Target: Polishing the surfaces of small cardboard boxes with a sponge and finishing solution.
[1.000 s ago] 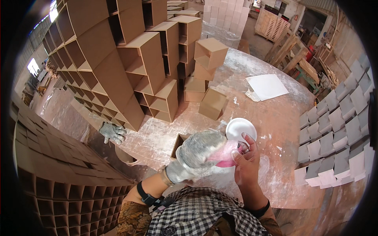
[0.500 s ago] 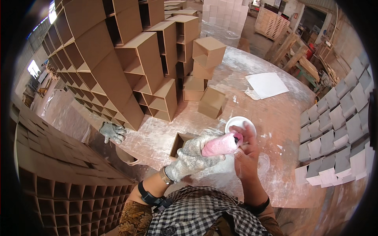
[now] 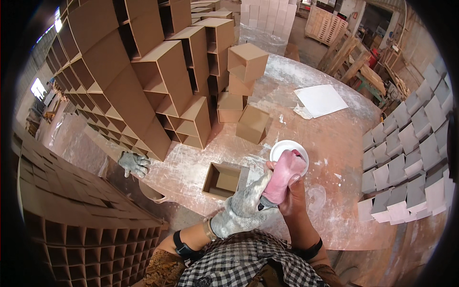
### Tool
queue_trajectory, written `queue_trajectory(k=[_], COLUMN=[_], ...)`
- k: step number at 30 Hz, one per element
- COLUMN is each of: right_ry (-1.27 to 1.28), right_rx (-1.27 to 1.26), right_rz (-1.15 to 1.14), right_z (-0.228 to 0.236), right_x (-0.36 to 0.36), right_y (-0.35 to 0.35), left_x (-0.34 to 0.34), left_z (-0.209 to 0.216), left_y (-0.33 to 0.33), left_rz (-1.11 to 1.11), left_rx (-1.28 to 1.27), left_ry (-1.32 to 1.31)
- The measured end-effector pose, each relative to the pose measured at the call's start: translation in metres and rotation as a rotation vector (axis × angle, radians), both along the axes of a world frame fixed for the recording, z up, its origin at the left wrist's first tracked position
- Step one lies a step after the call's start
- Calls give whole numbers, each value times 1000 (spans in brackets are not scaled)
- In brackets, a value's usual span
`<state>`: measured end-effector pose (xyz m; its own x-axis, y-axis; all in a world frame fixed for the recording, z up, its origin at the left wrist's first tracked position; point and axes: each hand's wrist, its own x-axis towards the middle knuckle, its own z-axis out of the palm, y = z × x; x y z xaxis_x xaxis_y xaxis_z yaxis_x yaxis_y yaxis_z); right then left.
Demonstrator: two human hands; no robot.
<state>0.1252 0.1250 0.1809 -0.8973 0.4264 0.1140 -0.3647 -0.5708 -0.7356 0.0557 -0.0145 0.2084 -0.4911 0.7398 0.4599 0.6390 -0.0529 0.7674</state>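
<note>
A pink, rounded, elongated thing [image 3: 286, 174], with a dark lower end and a darker red patch at its top, is held between my hands; I cannot tell its exact kind. My left hand [image 3: 241, 210], in a whitish work glove, is closed around its lower end. My bare right hand [image 3: 292, 197] grips it from the right side. Partly hidden behind it is a round white tub [image 3: 274, 149]. Just left of the pink thing, an open brown board box [image 3: 232, 175] lies on the dusty table [image 3: 330, 143].
Tall stacks of brown box units [image 3: 129, 95] stand at the left. A loose brown box [image 3: 252, 124] sits in front of them. White sheets [image 3: 322, 100] lie farther back. Grey-white boxes [image 3: 411, 162] are stacked right. A spare grey glove [image 3: 134, 164] rests at the table's left edge.
The pink thing has turned from lying sideways to pointing up and away. My left hand has moved to its lower end, and the open box shows more fully.
</note>
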Motion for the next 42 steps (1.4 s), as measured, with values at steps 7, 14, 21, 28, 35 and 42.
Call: queue_trajectory(k=[7,14,21,28,35,42], right_ry=[-103,-207,-489,-638,-554,-558], right_rx=[-475,-540,-86,111,360,788], right_rz=[150,185,-114,-136,-280,-387], right_z=[-35,-47,-62,-114,-108,-105], right_x=[2,9,-3,13,15,20], right_y=[5,27,13,31,25,24], left_x=[-11,-68,-106,-90,-87,-93], left_z=[-20,-96,-157,-160,-152,-193], left_y=[-8,-21,-1,-7,-5,0], left_rz=[-37,366,22,3,-287,-316], left_rx=[108,-231,-878,-869,-704,-374], left_ry=[262,-190,278,337,-100,52])
